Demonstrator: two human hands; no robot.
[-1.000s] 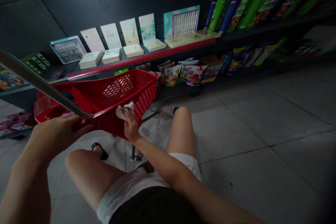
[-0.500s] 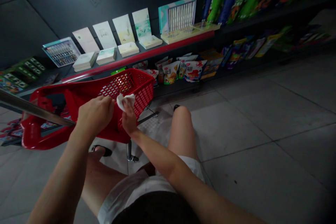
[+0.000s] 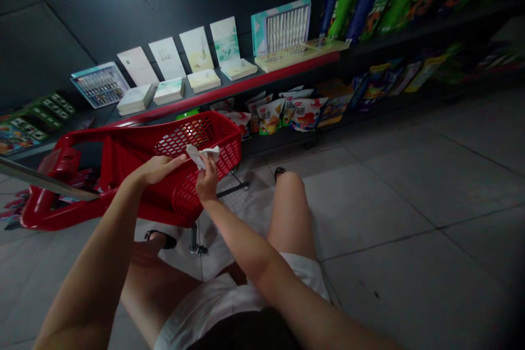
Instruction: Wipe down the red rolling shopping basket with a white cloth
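Observation:
A red plastic shopping basket [image 3: 135, 147] on a wheeled stand is tipped in front of me. My right hand [image 3: 207, 180] pinches a crumpled white tissue [image 3: 200, 154] against the basket's near rim. My left hand [image 3: 158, 168] rests on the same rim just left of the tissue, its fingers stretched toward it and holding nothing. I am crouched, with both knees showing below my arms.
A grey metal handle bar [image 3: 45, 181] crosses the left edge. Dark store shelves behind hold notebooks [image 3: 168, 90], a pen box [image 3: 283, 24] and snack bags [image 3: 287, 112]. Grey tiled floor [image 3: 410, 186] stretches to the right.
My left hand left the handle bar at the left and came to the basket rim beside the tissue. The right hand with the tissue shifted slightly up and right along the rim.

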